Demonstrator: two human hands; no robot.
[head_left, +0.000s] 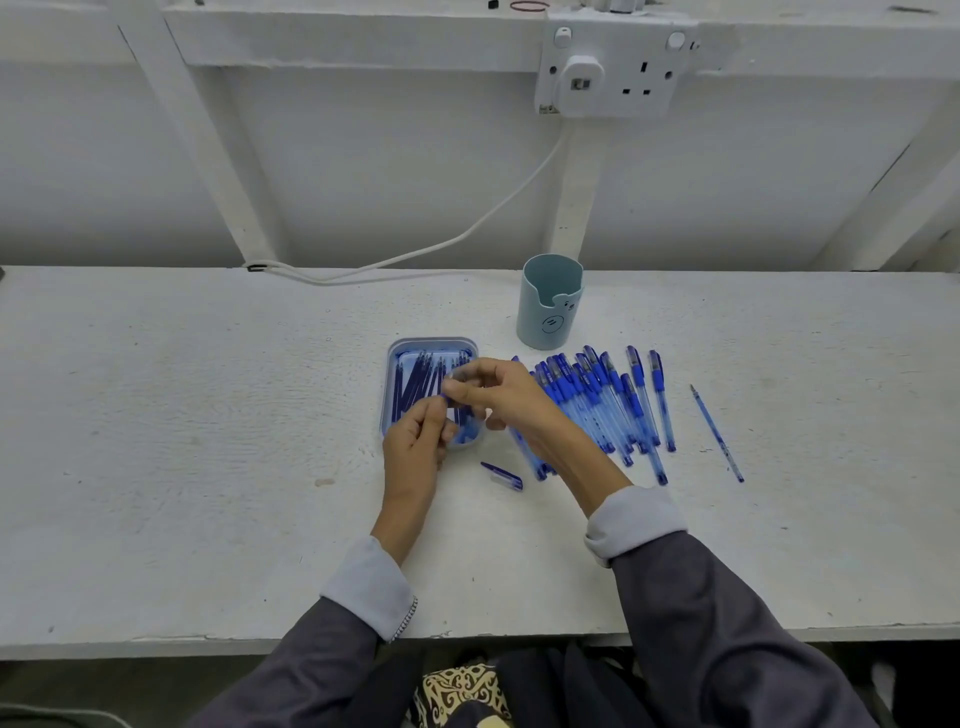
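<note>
A blue tray (395, 358) on the white table holds several dark blue pen refills (413, 382). Over the tray my left hand (415, 441) and my right hand (493, 389) meet, and together they pinch a small blue pen part (448, 396) between their fingertips. What exactly the part is stays partly hidden by my fingers. To the right lies a fanned pile of several blue capped pens (618, 405). A loose pen cap (503, 475) lies near my right wrist. A single thin refill (717, 434) lies apart at the far right.
A light blue pen cup (549, 304) stands behind the pens. A white cable (415, 254) runs along the table's back edge up to a wall socket (618, 67). The table's front edge (208, 642) is close to my body.
</note>
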